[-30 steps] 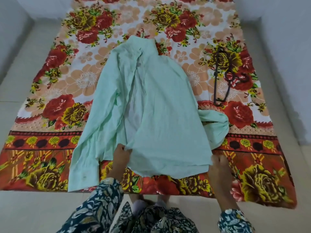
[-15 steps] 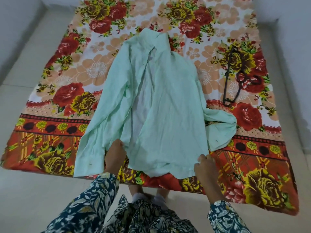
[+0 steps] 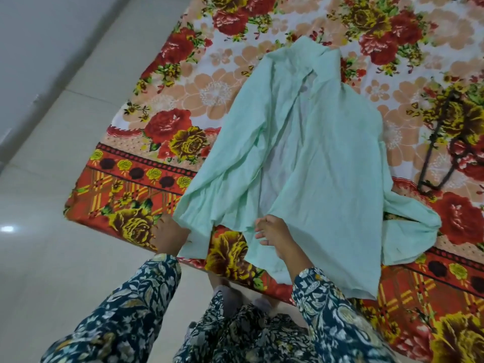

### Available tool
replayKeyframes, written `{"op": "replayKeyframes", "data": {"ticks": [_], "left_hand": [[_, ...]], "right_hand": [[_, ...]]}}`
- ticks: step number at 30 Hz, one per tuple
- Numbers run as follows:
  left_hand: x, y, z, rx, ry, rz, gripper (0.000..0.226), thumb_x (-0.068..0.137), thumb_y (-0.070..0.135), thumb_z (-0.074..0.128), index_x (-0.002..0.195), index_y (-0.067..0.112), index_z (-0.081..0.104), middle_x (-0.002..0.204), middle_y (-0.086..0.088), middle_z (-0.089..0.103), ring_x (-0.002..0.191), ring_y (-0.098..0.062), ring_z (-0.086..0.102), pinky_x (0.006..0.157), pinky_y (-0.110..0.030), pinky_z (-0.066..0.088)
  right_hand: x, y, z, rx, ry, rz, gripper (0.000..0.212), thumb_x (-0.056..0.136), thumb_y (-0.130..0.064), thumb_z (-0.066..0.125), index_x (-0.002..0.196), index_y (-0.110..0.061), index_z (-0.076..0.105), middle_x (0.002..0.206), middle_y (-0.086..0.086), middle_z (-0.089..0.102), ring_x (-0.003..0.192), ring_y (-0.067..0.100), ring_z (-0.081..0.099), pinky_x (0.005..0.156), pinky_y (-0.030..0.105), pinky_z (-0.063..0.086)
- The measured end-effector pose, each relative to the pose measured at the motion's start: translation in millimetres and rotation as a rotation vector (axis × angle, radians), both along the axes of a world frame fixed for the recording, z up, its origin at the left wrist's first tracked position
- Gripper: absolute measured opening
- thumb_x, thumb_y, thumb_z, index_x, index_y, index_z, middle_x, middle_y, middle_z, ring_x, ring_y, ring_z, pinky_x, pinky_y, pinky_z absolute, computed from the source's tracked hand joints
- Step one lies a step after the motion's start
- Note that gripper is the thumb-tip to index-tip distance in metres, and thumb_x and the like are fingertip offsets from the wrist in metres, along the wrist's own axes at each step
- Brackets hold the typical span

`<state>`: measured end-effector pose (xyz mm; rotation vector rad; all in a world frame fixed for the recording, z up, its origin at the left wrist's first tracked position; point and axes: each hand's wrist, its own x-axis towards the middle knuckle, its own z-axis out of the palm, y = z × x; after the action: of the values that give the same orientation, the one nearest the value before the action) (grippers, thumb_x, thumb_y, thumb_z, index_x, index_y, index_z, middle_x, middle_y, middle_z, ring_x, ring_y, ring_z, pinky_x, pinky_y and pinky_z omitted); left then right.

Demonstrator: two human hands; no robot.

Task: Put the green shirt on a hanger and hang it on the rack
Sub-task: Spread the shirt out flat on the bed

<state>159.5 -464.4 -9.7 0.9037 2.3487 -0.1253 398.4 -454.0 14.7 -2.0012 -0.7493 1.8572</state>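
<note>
**On the floral blanket: green shirt laid open**

On the blanket [image 3: 146, 184] the green shirt [image 3: 322, 163] lies spread, collar away from me. My left hand [image 3: 170, 235] pinches its left hem; my right hand [image 3: 275, 235] grips the front edge, fingers curled. That dark shape, probably the hanger [image 3: 440, 153], lies right.
</note>
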Motion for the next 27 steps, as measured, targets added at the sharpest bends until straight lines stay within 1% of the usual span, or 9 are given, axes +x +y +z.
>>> {"op": "replayKeyframes", "data": {"ticks": [5,8,13,14,18,21,23,25,27], "left_hand": [[-47.7,20.4,1.0,0.054,-0.479,-0.041,0.026,0.080,0.007,0.066,0.101,-0.009,0.061,0.089,-0.019,0.061,0.087,-0.031,0.061,0.070,-0.040,0.049],[-90.1,54.8,31.7,0.299,-0.362,0.102,0.011,0.082,0.008,0.062,0.086,-0.002,0.059,0.071,-0.011,0.055,0.068,-0.023,0.054,0.053,-0.030,0.042],[-156.8,103.5,64.6,0.642,-0.075,0.354,0.008,0.084,0.012,0.046,0.089,0.006,0.047,0.079,-0.008,0.046,0.084,-0.022,0.046,0.068,-0.036,0.037],[-163.3,112.2,64.2,0.634,-0.073,0.415,0.002,0.087,0.011,0.044,0.085,0.010,0.044,0.079,-0.006,0.043,0.087,-0.022,0.046,0.071,-0.035,0.038],[-177.8,147.5,60.6,0.609,-0.333,0.630,0.035,0.098,0.015,0.033,0.064,0.023,0.032,0.069,0.007,0.036,0.081,-0.019,0.047,0.075,-0.032,0.041],[-162.7,153.2,54.7,0.690,-0.456,0.433,0.014,0.090,0.001,0.039,0.095,0.013,0.045,0.083,0.001,0.045,0.089,-0.022,0.049,0.064,-0.023,0.044],[-131.0,142.4,45.0,0.553,-0.393,0.140,0.046,0.085,-0.007,0.044,0.125,0.012,0.037,0.100,-0.002,0.047,0.088,-0.020,0.054,0.064,-0.027,0.050],[-89.9,123.4,30.4,0.321,-0.218,-0.245,0.065,0.081,-0.003,0.054,0.140,0.009,0.029,0.133,-0.012,0.044,0.118,-0.031,0.049,0.092,-0.042,0.051],[-46.5,93.0,21.2,0.097,-0.190,-0.603,0.076,0.082,0.005,0.056,0.148,0.010,0.019,0.154,-0.015,0.019,0.143,-0.035,0.018,0.116,-0.048,0.026]], "right_hand": [[-49.8,25.3,-9.1,0.060,-0.425,0.243,0.059,0.082,-0.034,0.065,0.126,-0.003,0.041,0.128,0.016,0.049,0.116,0.034,0.052,0.092,0.042,0.048],[-66.2,28.6,-3.5,0.173,-0.756,0.453,0.061,0.085,-0.042,0.060,0.127,-0.004,0.039,0.133,0.017,0.044,0.125,0.033,0.041,0.095,0.040,0.042],[-80.7,31.8,-7.4,0.291,-0.870,0.655,0.055,0.086,-0.047,0.053,0.123,-0.007,0.049,0.132,0.011,0.048,0.126,0.029,0.037,0.104,0.042,0.030],[-82.7,32.3,-10.7,0.279,-0.857,0.696,0.058,0.085,-0.050,0.053,0.125,-0.008,0.049,0.133,0.010,0.047,0.127,0.029,0.036,0.106,0.043,0.029],[-88.3,34.3,-21.9,0.198,-0.840,0.804,0.074,0.080,-0.062,0.053,0.133,-0.012,0.041,0.137,0.008,0.042,0.130,0.029,0.033,0.104,0.045,0.029],[-89.1,39.1,-24.0,0.187,-0.850,0.753,0.047,0.089,-0.038,0.052,0.129,-0.014,0.046,0.134,0.008,0.046,0.127,0.028,0.039,0.102,0.042,0.033],[-84.9,46.5,-22.8,0.147,-0.728,0.533,0.034,0.090,-0.021,0.050,0.122,-0.012,0.054,0.127,0.010,0.056,0.119,0.029,0.049,0.098,0.040,0.040],[-76.7,52.4,-20.2,0.094,-0.481,0.259,0.038,0.086,-0.011,0.052,0.123,-0.008,0.056,0.123,0.016,0.061,0.105,0.027,0.056,0.089,0.035,0.046],[-67.2,53.8,-14.7,0.089,-0.324,0.081,0.044,0.084,-0.004,0.053,0.129,-0.004,0.053,0.123,0.017,0.061,0.099,0.026,0.058,0.079,0.029,0.043]]}}
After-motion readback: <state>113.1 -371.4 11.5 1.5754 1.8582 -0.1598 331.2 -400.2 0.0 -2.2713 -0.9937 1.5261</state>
